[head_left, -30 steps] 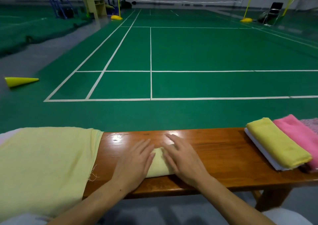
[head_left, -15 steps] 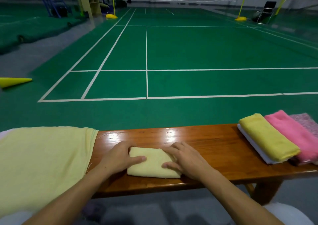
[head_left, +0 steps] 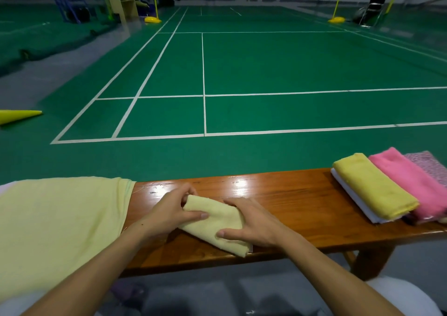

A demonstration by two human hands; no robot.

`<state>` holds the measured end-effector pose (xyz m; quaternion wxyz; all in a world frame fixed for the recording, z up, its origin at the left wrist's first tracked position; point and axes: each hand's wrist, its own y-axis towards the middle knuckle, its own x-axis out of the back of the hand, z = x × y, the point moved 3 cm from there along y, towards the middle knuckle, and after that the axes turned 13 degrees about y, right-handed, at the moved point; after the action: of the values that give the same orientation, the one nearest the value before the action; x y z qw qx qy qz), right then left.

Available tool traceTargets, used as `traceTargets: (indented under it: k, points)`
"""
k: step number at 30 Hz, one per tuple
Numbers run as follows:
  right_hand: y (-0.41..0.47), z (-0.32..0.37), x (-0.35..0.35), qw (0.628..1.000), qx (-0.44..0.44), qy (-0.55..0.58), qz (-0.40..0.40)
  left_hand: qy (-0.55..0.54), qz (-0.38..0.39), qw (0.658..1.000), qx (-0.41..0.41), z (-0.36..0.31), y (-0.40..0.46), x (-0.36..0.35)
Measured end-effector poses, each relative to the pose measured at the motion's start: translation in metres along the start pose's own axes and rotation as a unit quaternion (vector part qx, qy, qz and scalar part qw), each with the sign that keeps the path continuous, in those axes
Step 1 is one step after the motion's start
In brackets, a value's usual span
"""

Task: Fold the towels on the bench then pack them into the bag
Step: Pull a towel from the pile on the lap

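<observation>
The small folded towel (head_left: 215, 223), pale yellow terry, lies slantwise mid-counter (head_left: 302, 202), its near corner at the front edge; the left hand (head_left: 169, 213) pinches its far end, the right hand (head_left: 254, 223) has fingers curled round its side. Bare glossy wood stretches rightward to four folded cloths (head_left: 387, 190) (white, yellow, pink, speckled). One wide yellow cloth (head_left: 60, 226) drapes the left end.

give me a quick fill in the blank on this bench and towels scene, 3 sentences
1. Both hands grip a folded pale ____ towel on the bench.
2. In the stack at the bench's right end, the yellow towel lies on a ____ one.
3. Beside that yellow towel, further right, lies a ____ towel.

Missing words: yellow; white; pink
</observation>
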<state>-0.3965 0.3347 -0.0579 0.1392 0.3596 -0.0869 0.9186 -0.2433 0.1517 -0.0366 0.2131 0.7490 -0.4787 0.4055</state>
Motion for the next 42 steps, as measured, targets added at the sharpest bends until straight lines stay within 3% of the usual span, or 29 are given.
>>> traceTargets:
  k: [5, 9, 16, 26, 31, 37, 40, 42]
  points:
    - [-0.001, -0.001, 0.001, 0.994, -0.028, 0.105, 0.003, -0.101, -0.026, 0.994, -0.043, -0.019, -0.005, 0.012]
    - [-0.004, -0.003, 0.01, 0.984, -0.014, 0.175, -0.011, -0.146, -0.029, 0.989, -0.011, -0.019, -0.005, 0.015]
    - [-0.028, -0.014, 0.042, 0.97, 0.02, 0.209, -0.122, -0.24, -0.048, 0.968, 0.061, -0.027, 0.004, 0.0]
    - [-0.094, -0.058, 0.083, 0.961, 0.006, 0.197, -0.196, -0.212, -0.029, 0.977, 0.003, -0.088, 0.049, -0.051]
    - [-0.124, -0.097, 0.11, 0.937, -0.074, 0.158, -0.303, -0.166, -0.03, 0.985, -0.046, -0.157, 0.105, -0.089]
    - [-0.155, -0.118, 0.14, 0.879, -0.19, 0.051, -0.435, -0.102, -0.026, 0.99, -0.091, -0.235, 0.179, -0.137]
    - [-0.161, -0.117, 0.143, 0.836, -0.261, -0.158, -0.456, 0.086, -0.026, 0.99, -0.106, -0.251, 0.194, -0.164]
    - [-0.157, -0.12, 0.141, 0.838, -0.251, -0.188, -0.446, 0.178, -0.031, 0.974, -0.138, -0.254, 0.189, -0.18]
